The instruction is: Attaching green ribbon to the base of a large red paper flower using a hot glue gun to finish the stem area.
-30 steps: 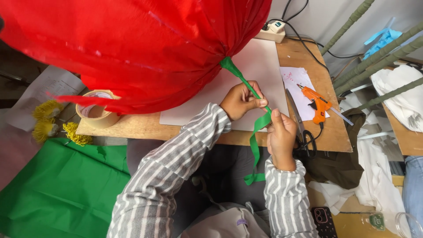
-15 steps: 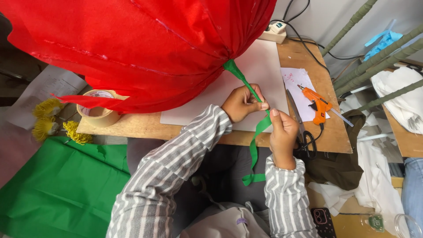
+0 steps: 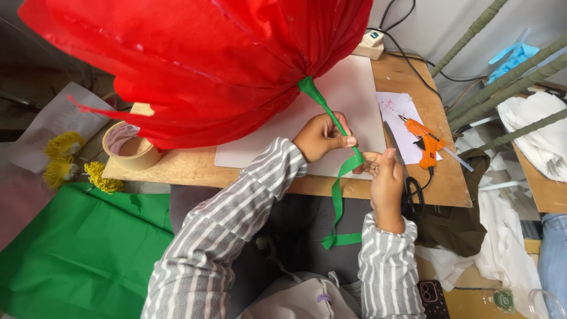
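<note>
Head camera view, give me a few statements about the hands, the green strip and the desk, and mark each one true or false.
1. The left hand grips the green-wrapped stem below the red paper flower. True.
2. The right hand holds scissors. False: it pinches the green strip.
3. The orange glue gun lies on the wooden desk. True.
4. The tape roll sits right of the glue gun. False: it sits far left.

Both arms in grey-and-white striped long sleeves, cuffs at wrists; hands (image 3: 354, 156) bare, apparently no rings.
</note>
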